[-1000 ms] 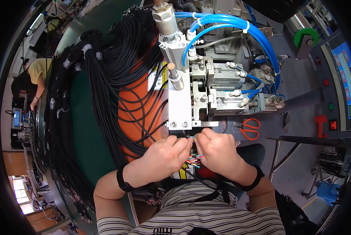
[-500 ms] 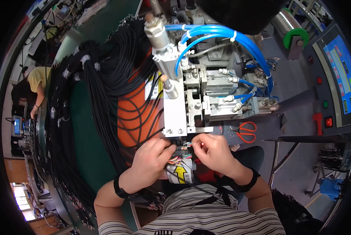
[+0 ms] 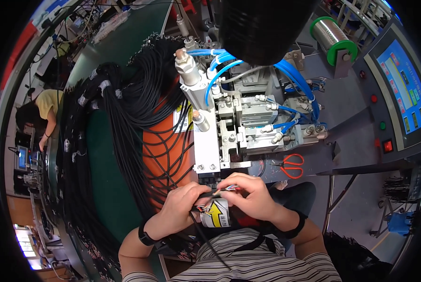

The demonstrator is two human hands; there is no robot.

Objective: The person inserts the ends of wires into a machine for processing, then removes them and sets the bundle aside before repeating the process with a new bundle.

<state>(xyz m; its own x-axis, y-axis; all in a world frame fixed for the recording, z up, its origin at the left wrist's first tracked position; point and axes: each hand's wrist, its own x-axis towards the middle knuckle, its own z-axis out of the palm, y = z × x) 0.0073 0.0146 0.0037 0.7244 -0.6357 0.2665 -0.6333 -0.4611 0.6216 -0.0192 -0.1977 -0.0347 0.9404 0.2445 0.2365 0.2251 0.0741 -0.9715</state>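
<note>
In front of the machine's white block [image 3: 205,150], my left hand [image 3: 180,207] is closed round a black cable [image 3: 204,235], which trails from it across my striped shirt. Thin coloured wires [image 3: 231,187] fan out at the cable's end between my hands. My right hand [image 3: 254,197] pinches these wires between thumb and fingers. Beneath my left fingers shows another small bunch of coloured wires [image 3: 202,207]. Just below both hands sits a silvery cover with a yellow arrow label [image 3: 217,215]. My fingers hide part of the cable end.
Black cables [image 3: 137,108] lie bundled over an orange board [image 3: 168,150] on the left. Blue air tubes [image 3: 293,75] arch above the metal cylinders. Red-handled scissors [image 3: 293,166], a solder wire spool [image 3: 333,40] and a touch screen [image 3: 402,84] are to the right. Another person [image 3: 48,105] works far left.
Both hands have drawn back slightly from the machine's front, bringing the cable end with them. The coloured wires now stand out above my right fingers, and the black cable trails below my left hand.
</note>
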